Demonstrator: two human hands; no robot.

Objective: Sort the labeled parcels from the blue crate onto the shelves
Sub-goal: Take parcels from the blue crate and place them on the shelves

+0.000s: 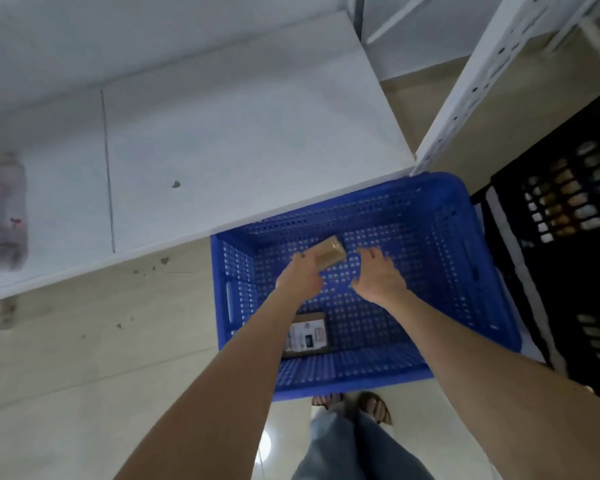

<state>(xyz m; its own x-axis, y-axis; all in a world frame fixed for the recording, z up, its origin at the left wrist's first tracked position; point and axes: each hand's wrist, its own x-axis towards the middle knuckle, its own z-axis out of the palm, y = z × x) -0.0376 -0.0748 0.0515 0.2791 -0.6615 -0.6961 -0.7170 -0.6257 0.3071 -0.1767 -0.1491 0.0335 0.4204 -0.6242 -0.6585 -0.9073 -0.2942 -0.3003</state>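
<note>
Brown parcel (329,255): raised over the far half of the blue crate (440,216); clear of the mesh floor or touching it, cannot tell.
Left hand (300,277): wrapped round the parcel's near end, grasping it.
Right hand (381,277): released, fingers spread and relaxed, hovering just beside the parcel, holding nothing.
Long axis: running from the left hand toward the crate's far right corner, free end pointing away from the person and tipped slightly up; label face not visible.
Labeled parcel (305,336): lying flat in the crate's near left corner, label upward, partly hidden by the left forearm; long axis roughly front to back.
Destination: white shelf board (239,133), just beyond the crate's far rim.
Risk, grip: slipping or twisting out of a one-ended hold during the lift; likely steadied by bringing the right hand under the far end.
Risk, sorting: wrong shelf if placed without first turning the label into view.
Risk, path: clipping the shelf's front edge or the perforated upright (482,81) on the way up, given how close both stand to the crate.
Nearby: black crate (568,237) just right of the blue one.
</note>
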